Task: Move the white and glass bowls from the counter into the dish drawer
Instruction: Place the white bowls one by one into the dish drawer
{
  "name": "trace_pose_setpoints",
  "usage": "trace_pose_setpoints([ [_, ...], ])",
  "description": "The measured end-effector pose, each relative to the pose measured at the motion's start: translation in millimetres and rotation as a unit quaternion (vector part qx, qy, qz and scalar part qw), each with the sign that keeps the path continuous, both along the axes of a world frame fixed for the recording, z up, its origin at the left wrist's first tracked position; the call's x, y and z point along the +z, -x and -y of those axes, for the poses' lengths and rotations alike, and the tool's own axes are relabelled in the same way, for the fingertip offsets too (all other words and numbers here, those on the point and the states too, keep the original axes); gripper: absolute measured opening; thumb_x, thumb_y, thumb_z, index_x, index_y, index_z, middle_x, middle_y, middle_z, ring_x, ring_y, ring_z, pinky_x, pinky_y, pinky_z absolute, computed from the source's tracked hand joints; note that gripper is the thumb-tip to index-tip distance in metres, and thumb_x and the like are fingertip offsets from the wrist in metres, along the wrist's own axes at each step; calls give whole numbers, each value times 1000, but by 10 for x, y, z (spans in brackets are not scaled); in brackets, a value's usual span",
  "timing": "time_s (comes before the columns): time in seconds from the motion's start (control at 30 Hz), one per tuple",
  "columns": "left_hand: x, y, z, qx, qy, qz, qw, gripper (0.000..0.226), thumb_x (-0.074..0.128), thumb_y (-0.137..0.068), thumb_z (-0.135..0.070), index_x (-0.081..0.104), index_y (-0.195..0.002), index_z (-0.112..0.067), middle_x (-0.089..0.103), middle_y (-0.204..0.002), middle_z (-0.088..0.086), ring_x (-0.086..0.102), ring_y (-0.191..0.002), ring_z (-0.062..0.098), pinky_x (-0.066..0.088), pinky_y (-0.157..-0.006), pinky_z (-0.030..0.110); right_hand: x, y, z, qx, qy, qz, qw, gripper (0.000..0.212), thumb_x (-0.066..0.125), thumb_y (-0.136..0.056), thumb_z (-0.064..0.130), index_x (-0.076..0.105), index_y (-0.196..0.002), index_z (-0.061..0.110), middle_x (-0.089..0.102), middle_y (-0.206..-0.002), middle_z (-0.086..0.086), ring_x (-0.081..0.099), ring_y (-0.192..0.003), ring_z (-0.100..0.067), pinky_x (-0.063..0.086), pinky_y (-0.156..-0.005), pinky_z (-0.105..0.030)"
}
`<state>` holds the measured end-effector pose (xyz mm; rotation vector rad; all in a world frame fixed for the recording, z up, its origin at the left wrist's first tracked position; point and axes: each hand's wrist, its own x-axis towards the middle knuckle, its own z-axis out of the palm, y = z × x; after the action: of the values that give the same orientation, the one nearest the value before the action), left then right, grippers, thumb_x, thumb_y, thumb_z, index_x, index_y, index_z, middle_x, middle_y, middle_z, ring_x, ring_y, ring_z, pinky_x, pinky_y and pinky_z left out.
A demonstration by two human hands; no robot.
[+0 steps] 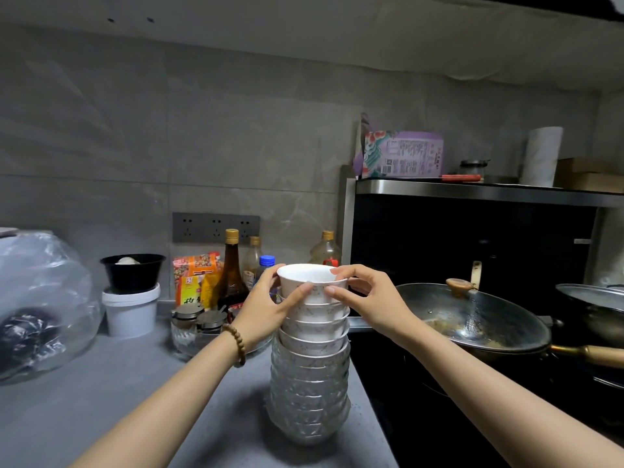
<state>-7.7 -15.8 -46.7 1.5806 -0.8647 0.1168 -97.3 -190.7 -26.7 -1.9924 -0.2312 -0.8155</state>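
A tall stack of bowls stands on the grey counter (141, 383) near its right edge. Several white bowls (315, 327) form the upper part and several cut-glass bowls (309, 400) the lower part. My left hand (270, 305) grips the top white bowl (309, 276) from the left, thumb on its front wall. My right hand (368, 298) holds the same bowl from the right, fingertips on the rim. The dish drawer is not in view.
Behind the stack are sauce bottles (231, 268), snack packets (197, 278) and glass jars on a dish (199, 324). A white tub under a black bowl (131, 298) and a plastic bag (40, 305) sit left. A dirty wok (472, 315) rests on the stove right.
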Motion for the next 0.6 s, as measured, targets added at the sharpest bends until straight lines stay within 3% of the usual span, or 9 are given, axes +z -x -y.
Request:
trace_pose_setpoints([
  [0.2,293,176,36,15,51,51,997,79,61,-68,-54,36,-135,-22,48,-132,-1,48,-121,13,48,-97,31,243,115,-59,43,-60,52,996,11,76,-76,14,68,-83,16,72,-94,1,70,-86,-7,54,-72,-16],
  [0.33,477,517,169,-47,110,51,992,82,61,-70,-53,27,-140,-28,49,-126,-3,54,-106,2,51,-71,10,423,475,-54,40,-73,74,994,9,76,-74,21,68,-76,17,73,-87,-5,70,-85,-14,55,-73,-21],
  [0.47,495,931,477,-157,139,-11,978,76,71,-72,-51,30,-135,-40,55,-120,-7,60,-107,6,56,-77,24,446,1011,105,22,-93,78,992,22,72,-71,32,64,-72,12,69,-71,-2,67,-67,-6,51,-62,-13],
  [0.53,434,1125,683,-217,145,-55,964,63,71,-70,-43,40,-124,-43,60,-113,-7,64,-102,7,56,-72,27,379,1301,252,-5,-95,47,994,30,72,-64,45,64,-69,17,70,-69,3,66,-67,-6,52,-62,-16],
  [0.6,345,1311,897,-250,121,-78,958,66,71,-70,-40,41,-128,-35,62,-113,-3,65,-103,10,57,-75,31,260,1578,449,-21,-102,19,994,32,71,-62,48,64,-70,17,69,-70,5,65,-68,-4,51,-68,-17],
])
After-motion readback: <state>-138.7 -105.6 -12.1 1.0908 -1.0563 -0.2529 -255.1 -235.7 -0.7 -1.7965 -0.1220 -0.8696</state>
